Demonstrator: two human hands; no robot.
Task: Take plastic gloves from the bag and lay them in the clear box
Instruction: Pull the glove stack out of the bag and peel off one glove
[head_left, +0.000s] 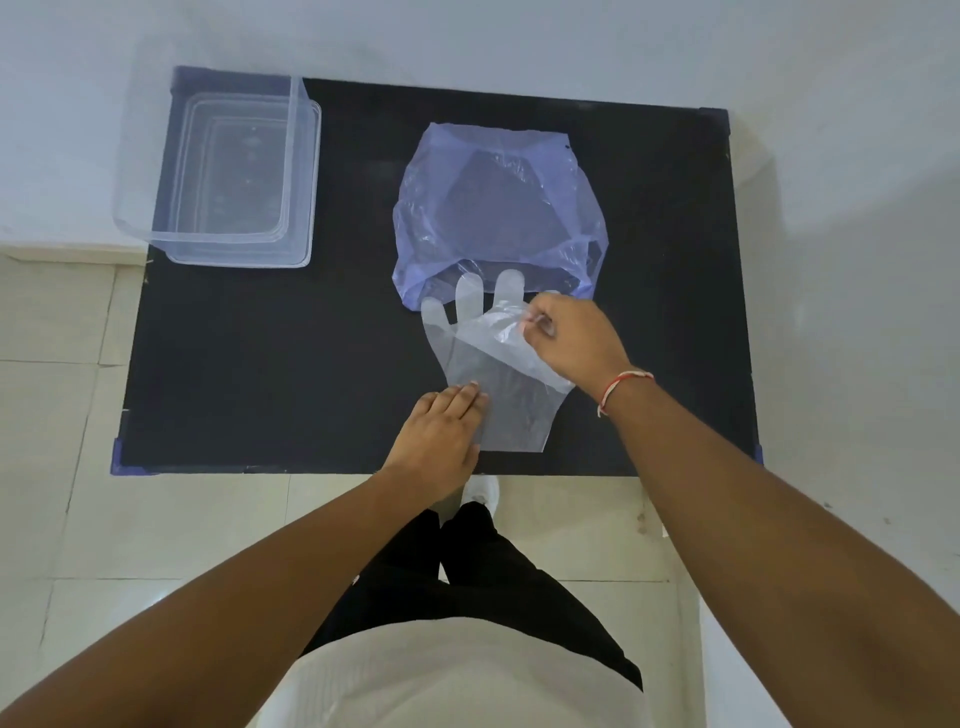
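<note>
Head view: a glove (488, 358) lies flat mid-frame on the black worktop (260, 364), long axis vertical, fingers toward the bag (498, 208) above. The right hand (571, 338) pinches its upper layer; the left hand (441, 431) presses its cuff, fingers flat. The box (228, 171) sits upper left.

This looks like a plain room in a home or a simple indoor workspace; which one is hard to tell. A black table (260, 364) with blue tape (118, 457) at its corners stands against a bare white wall (519, 41). The floor (52, 415) is pale glazed tile with thin grout lines, and nothing else furnishes the view.
</note>
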